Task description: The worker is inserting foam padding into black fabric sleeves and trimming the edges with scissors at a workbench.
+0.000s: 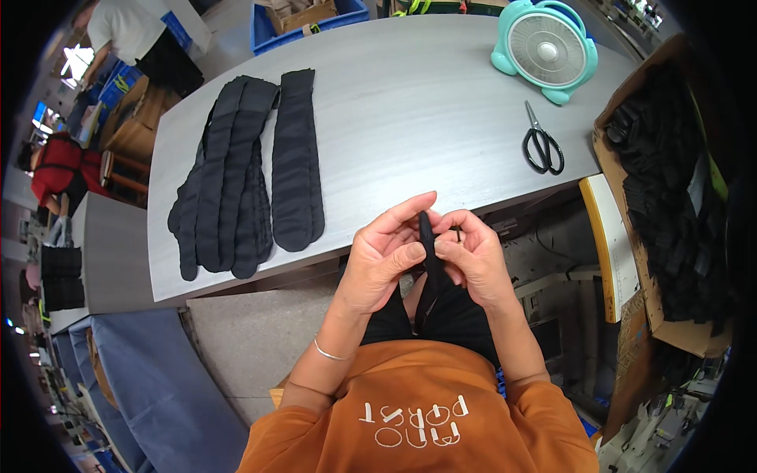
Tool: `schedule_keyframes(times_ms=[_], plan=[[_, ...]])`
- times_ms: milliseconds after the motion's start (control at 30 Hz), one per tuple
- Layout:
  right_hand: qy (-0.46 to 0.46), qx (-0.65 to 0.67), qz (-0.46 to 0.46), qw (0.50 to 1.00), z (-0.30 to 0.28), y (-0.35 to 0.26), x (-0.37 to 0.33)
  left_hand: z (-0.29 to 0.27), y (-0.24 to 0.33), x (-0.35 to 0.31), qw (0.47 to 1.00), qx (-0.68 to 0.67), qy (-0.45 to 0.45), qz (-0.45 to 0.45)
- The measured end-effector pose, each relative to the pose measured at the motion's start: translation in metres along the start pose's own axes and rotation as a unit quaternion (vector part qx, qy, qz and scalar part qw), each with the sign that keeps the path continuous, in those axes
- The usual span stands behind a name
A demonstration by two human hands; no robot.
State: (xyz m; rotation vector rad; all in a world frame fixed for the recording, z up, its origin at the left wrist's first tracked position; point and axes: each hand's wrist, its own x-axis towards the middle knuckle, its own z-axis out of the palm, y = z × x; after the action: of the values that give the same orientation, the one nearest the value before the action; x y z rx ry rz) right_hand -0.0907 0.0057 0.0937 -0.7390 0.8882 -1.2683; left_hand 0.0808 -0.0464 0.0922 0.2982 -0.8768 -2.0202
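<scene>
Person in an orange-brown T-shirt (pixel 418 394) sits at a grey table (pixel 410 118), left hand (pixel 380 260) and right hand (pixel 477 258) meeting just off its near edge. The left hand pinches a narrow black fabric piece (pixel 427 276) between thumb and fingers, index finger stretched out; the right hand, fingers curled in, pinches the same piece from the other side. The piece hangs down below the hands; it seems folded, though the fingers hide much of it from me. Leftward on the table, long dark fabric strips (pixel 225 181) overlap in a pile, a separate round-ended strip (pixel 297 173) just beside. Rightward lie black-handled scissors (pixel 542 148), near a turquoise fan (pixel 546 51).
</scene>
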Motion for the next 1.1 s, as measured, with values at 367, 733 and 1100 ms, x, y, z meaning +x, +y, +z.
schedule_keyframes(times_ms=[367, 733, 1100], plan=[[0.144, -0.528, -0.334, 0.768, 0.029, -0.024, -0.02, -0.01, 0.002, 0.002, 0.991, 0.103, 0.068, 0.048], [0.105, -0.635, -0.391, 0.659, 0.018, -0.04, -0.02, -0.004, -0.007, 0.002, 0.984, 0.17, 0.051, 0.029], [0.053, -0.586, -0.324, 0.741, 0.013, -0.047, -0.024, -0.004, -0.008, 0.002, 0.987, 0.158, 0.043, 0.002]])
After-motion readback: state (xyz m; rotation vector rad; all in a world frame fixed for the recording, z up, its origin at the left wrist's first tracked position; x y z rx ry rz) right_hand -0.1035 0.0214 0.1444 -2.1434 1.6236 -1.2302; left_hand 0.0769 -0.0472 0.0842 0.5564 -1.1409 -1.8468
